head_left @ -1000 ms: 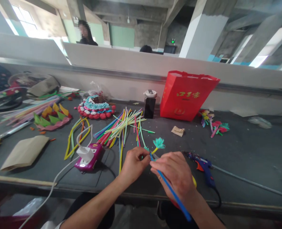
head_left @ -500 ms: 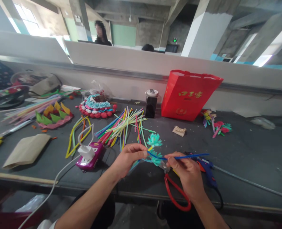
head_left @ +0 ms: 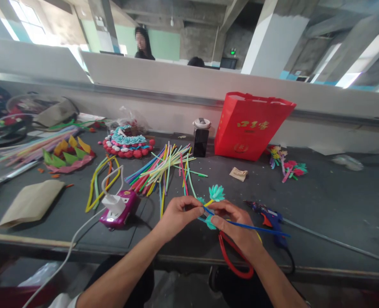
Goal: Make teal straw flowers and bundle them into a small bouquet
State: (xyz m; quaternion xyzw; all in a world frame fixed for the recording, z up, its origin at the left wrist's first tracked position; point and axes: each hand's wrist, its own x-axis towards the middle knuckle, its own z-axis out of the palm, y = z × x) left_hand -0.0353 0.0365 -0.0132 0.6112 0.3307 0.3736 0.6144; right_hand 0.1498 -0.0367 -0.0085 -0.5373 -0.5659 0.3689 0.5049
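A blue pipe cleaner (head_left: 260,229) runs between my two hands, its free end sticking out to the right. My left hand (head_left: 184,216) pinches it near the yellow stem of a turquoise pipe-cleaner flower (head_left: 216,193). Close beside, my right hand (head_left: 237,222) has its fingers closed on the same blue pipe cleaner, near the stem. Below the fingers, another turquoise flower (head_left: 210,222) shows in part. A red handle (head_left: 234,261) of some tool lies under my right hand, the rest of it hidden. To the right rests a blue glue gun (head_left: 272,220).
A pile of coloured pipe cleaners (head_left: 159,171) lies ahead, left of a lidded cup (head_left: 201,139) and a red bag (head_left: 253,128). Further left are a purple power socket (head_left: 120,209) with a white cable, a brown paper packet (head_left: 32,203) and a beaded craft piece (head_left: 128,145).
My right hand has moved left, up to my left hand. The blue pipe cleaner now points down to the right, and the upper flower has shifted right. The view has shifted slightly.
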